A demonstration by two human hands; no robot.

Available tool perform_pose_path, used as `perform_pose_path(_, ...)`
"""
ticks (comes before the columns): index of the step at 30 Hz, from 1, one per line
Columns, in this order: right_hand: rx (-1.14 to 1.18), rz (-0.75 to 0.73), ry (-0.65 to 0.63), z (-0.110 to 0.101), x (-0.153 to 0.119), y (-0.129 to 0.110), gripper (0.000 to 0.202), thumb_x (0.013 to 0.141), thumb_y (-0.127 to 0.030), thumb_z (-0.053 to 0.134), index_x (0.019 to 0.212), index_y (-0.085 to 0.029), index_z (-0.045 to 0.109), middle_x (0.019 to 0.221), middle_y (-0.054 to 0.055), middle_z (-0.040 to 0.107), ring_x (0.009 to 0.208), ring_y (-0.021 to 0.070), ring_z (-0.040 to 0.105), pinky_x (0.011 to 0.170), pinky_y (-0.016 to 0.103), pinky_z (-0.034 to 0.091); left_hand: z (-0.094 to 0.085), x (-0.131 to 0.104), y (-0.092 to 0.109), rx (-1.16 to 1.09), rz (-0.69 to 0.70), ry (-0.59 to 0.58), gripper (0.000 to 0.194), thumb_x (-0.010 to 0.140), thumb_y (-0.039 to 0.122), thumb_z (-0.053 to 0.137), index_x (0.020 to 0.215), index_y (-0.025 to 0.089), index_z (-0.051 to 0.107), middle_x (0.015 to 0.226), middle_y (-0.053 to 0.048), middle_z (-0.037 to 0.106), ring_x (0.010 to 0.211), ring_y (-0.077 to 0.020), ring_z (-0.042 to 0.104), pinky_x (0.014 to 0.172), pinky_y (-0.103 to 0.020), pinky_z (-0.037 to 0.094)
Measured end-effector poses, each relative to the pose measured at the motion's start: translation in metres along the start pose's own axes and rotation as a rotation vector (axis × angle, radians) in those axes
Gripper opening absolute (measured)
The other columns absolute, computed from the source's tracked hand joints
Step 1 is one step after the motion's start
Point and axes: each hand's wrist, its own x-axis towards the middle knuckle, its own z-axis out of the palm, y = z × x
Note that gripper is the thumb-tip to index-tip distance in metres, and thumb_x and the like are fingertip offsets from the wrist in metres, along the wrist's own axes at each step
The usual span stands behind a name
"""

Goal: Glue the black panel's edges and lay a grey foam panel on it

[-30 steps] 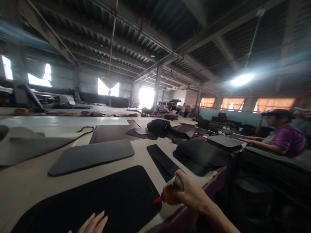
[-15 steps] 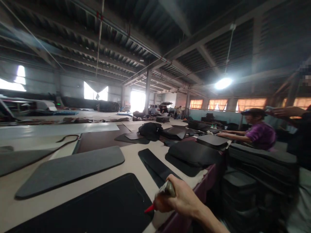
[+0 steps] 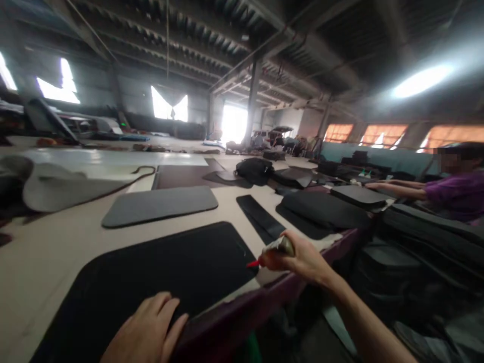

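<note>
The left hand has entered view, fingers slightly apart on the black mat; the right hand clamps a bottle by the mat's right edge, best kept steady.

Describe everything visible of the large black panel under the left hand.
The large black panel looks matte, with rounded far corners and a faint border line; its exact material is unclear. It lies flat on the pale tabletop, running out of view at bottom left. A pale, thread-like mark shows near its right end. The left hand rests on its near side; the red nozzle of the right hand's bottle is at its right end, contact unclear.
</note>
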Motion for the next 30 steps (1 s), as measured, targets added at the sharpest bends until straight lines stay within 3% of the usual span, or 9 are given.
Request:
perform_pose_path(2, 0.019, 0.008, -0.026, 0.000, 0.001, 0.004, 0.029, 0.075, -0.042, 0.070, 0.089, -0.023, 0.053, 0.078, 0.000, 0.063, 0.073, 0.0195, 0.058, 0.062, 0.026, 0.040, -0.014, -0.009, 0.008, 0.025, -0.016, -0.003, 0.051, 0.095, 0.048, 0.036, 0.122, 0.020, 0.069, 0.134, -0.011, 0.060, 0.125, -0.0290, 0.055, 0.109, -0.046, 0.049)
perform_pose_path(5, 0.049, 0.007, -0.054, -0.002, 0.003, 0.006, 0.032, 0.074, -0.045, 0.070, 0.091, -0.023, 0.054, 0.078, 0.000, 0.062, 0.073, 0.0199, 0.059, 0.061, 0.026, 0.042, -0.021, -0.016, 0.014, 0.046, -0.002, 0.000, 0.045, 0.097, 0.044, 0.044, 0.126, 0.018, 0.066, 0.136, -0.011, 0.058, 0.126, -0.0281, 0.054, 0.110, -0.044, 0.048)
perform_pose_path(10, 0.054, -0.002, -0.093, -0.007, 0.001, 0.000, 0.036, 0.071, -0.047, 0.070, 0.091, -0.022, 0.055, 0.075, -0.001, 0.060, 0.069, 0.0193, 0.057, 0.059, 0.027, 0.043, -0.023, -0.020, 0.017, 0.060, 0.007, -0.002, 0.037, 0.098, 0.039, 0.054, 0.125, 0.017, 0.067, 0.134, -0.010, 0.060, 0.124, -0.0276, 0.055, 0.109, -0.043, 0.049)
perform_pose_path(16, 0.014, 0.016, -0.021, -0.006, 0.006, 0.006, 0.041, 0.071, -0.055, 0.072, 0.089, -0.022, 0.056, 0.073, 0.000, 0.061, 0.067, 0.0190, 0.057, 0.057, 0.027, 0.043, -0.023, -0.019, 0.015, 0.065, 0.010, -0.013, 0.036, 0.097, 0.038, 0.058, 0.126, 0.018, 0.066, 0.135, -0.010, 0.058, 0.126, -0.0276, 0.054, 0.111, -0.044, 0.048)
perform_pose_path(21, -0.081, -0.072, 0.053, 0.002, 0.011, 0.008, 0.046, 0.073, -0.062, 0.074, 0.089, -0.022, 0.057, 0.076, 0.000, 0.064, 0.069, 0.0202, 0.060, 0.056, 0.027, 0.042, -0.021, -0.019, 0.015, 0.036, 0.013, -0.014, 0.036, 0.098, 0.038, 0.057, 0.127, 0.018, 0.065, 0.135, -0.011, 0.058, 0.126, -0.0271, 0.053, 0.111, -0.045, 0.048)
perform_pose_path(24, -0.132, -0.070, 0.038, -0.001, 0.010, 0.005, 0.048, 0.074, -0.065, 0.073, 0.089, -0.023, 0.058, 0.074, 0.000, 0.064, 0.067, 0.0199, 0.060, 0.056, 0.027, 0.041, -0.021, -0.019, 0.014, 0.013, 0.025, 0.006, 0.034, 0.099, 0.036, 0.057, 0.127, 0.018, 0.065, 0.133, -0.011, 0.058, 0.123, -0.0270, 0.055, 0.108, -0.045, 0.050)
perform_pose_path(30, -0.137, -0.008, -0.033, -0.015, 0.002, 0.002, 0.038, 0.077, -0.055, 0.070, 0.095, -0.024, 0.059, 0.078, -0.001, 0.067, 0.070, 0.0210, 0.063, 0.057, 0.028, 0.043, -0.022, -0.022, 0.013, -0.006, 0.032, 0.005, 0.032, 0.098, 0.034, 0.059, 0.124, 0.017, 0.066, 0.126, -0.012, 0.059, 0.115, -0.0275, 0.058, 0.103, -0.045, 0.053)
